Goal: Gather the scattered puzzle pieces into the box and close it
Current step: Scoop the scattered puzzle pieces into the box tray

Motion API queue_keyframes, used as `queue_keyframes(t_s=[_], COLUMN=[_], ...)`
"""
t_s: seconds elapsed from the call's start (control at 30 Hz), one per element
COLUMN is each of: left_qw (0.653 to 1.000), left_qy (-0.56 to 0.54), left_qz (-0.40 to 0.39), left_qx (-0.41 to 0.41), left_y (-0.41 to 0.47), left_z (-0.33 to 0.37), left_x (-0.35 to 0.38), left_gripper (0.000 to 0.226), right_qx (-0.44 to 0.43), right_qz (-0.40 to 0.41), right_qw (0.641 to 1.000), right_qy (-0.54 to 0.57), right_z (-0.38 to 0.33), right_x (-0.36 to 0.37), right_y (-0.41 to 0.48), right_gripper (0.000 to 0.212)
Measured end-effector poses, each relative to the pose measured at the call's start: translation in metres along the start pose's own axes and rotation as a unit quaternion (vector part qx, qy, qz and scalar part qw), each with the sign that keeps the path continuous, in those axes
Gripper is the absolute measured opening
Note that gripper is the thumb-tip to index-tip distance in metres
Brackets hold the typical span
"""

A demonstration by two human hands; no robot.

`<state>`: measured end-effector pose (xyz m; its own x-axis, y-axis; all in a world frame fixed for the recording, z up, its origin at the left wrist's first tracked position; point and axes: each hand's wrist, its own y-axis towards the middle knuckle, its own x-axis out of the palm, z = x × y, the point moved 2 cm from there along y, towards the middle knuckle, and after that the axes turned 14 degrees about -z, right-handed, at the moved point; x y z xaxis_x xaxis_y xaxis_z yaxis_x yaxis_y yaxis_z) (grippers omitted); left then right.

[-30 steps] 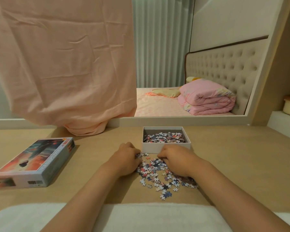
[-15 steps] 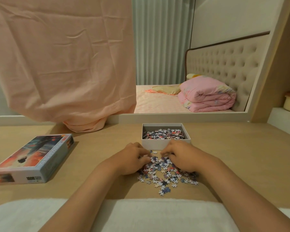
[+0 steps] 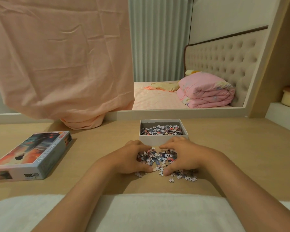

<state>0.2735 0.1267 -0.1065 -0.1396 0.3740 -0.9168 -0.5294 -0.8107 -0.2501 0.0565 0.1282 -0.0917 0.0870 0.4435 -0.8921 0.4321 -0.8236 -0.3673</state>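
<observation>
While left hand [image 3: 131,158] and right hand [image 3: 182,156] cup curled fingers round the pile of pieces [image 3: 157,156] on the table [image 3: 241,156] just before the open box [image 3: 163,140], press palms together, scoop low, lift over its near wall, then sweep the strays [image 3: 186,177].

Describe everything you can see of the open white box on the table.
The open box is a shallow rectangular tray without a lid. It looks like cardboard, white outside and grey inside. It sits flat on the wooden table, one long wall facing the camera. Puzzle pieces cover its floor. Just in front, the left hand and right hand cup a loose pile; whether they touch the box is unclear.
</observation>
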Motion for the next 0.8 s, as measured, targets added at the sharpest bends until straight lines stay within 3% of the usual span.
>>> queue_keyframes(t_s=[0.13, 0.23, 0.5, 0.6, 0.67, 0.8], left_qw=[0.997, 0.998, 0.996, 0.993, 0.992, 0.995], left_qy=[0.059, 0.043, 0.002, -0.004, -0.004, -0.011], left_qz=[-0.020, -0.008, 0.081, 0.110, 0.116, 0.090], left_qx=[-0.054, -0.051, 0.027, 0.037, 0.040, 0.037], left_y=[0.000, 0.005, 0.016, 0.016, 0.017, 0.020], left_z=[-0.003, 0.002, 0.016, 0.016, 0.015, 0.017], left_x=[0.000, 0.003, 0.002, 0.001, 0.001, 0.002], left_gripper=[0.095, 0.079, 0.033, 0.021, 0.024, 0.044], right_qx=[0.085, 0.106, 0.012, 0.003, -0.003, 0.011], right_qz=[-0.007, -0.033, 0.046, 0.055, 0.070, 0.058], right_qw=[0.996, 0.994, 0.998, 0.997, 0.996, 0.998], right_qy=[-0.026, -0.023, 0.028, 0.050, 0.057, 0.015], right_z=[0.008, 0.007, -0.010, -0.010, -0.012, -0.014], right_x=[-0.008, -0.006, -0.001, -0.002, -0.003, -0.001], right_y=[-0.007, -0.005, 0.011, 0.010, 0.007, 0.010], right_gripper=[0.109, 0.104, 0.044, 0.034, 0.035, 0.065])
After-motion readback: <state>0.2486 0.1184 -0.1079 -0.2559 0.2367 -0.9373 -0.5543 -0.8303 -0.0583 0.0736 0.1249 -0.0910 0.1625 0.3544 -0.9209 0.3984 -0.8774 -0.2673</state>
